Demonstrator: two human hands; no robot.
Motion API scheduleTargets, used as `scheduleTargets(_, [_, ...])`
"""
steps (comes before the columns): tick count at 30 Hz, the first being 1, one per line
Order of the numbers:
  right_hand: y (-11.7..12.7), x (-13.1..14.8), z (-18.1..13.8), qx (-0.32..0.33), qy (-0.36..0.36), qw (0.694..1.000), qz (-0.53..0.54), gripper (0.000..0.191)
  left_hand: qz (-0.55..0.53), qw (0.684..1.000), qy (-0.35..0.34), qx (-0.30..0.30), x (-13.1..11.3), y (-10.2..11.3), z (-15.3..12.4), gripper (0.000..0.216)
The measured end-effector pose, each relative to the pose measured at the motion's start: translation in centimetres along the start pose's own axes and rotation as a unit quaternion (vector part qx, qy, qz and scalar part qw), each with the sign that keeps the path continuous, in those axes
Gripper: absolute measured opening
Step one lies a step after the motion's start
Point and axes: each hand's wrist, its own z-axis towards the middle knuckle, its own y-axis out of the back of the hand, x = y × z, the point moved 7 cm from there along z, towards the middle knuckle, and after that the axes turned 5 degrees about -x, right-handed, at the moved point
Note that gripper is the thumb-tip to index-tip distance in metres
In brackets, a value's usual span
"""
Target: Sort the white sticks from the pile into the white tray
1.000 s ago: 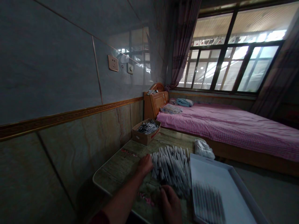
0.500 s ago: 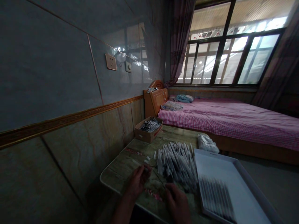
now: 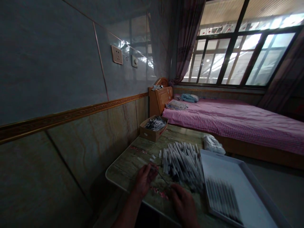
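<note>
A heap of white pen barrels (image 3: 182, 161) lies in the middle of a small marbled table (image 3: 123, 169). My left hand (image 3: 145, 179) is curled just left of the heap, its fingers pinched on a thin dark rod (image 3: 161, 177). My right hand (image 3: 184, 204) is closed near the table's front edge, at the other end of that rod. To the right of the heap a flat white tray (image 3: 237, 180) holds a row of dark pens (image 3: 222, 201).
A cardboard box of pens (image 3: 154, 128) stands at the table's far left corner. A white plastic bag (image 3: 213, 144) lies beyond the tray. A bed with a pink checked cover (image 3: 237, 122) runs behind the table under a window. A tiled wall is on the left.
My left hand has drawn back from the heap's left edge and curled up, pinching a thin rod. My right hand has stayed at the front edge. The view shifted slightly.
</note>
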Motion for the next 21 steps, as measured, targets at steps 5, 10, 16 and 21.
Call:
scheduleTargets(5, [0.06, -0.44, 0.0, -0.005, 0.017, 1.0, -0.007, 0.028, -0.011, 1.0, -0.005, -0.003, 0.12, 0.11, 0.16, 0.026])
scheduleTargets(10, [0.19, -0.07, 0.06, -0.008, 0.016, 1.0, -0.001, 0.03, -0.013, 1.0, -0.002, 0.003, 0.1, 0.14, 0.3, 0.024])
scheduleTargets(16, [0.21, 0.04, 0.04, -0.017, 0.003, 1.0, 0.0, 0.03, -0.022, 1.0, 0.002, -0.01, 0.15, 0.18, 0.31, 0.027])
scheduleTargets(21, [0.26, -0.52, -0.03, -0.031, 0.006, 0.999, -0.014, 0.029, -0.022, 1.0, 0.005, 0.004, -0.01, 0.01, -0.1, 0.035])
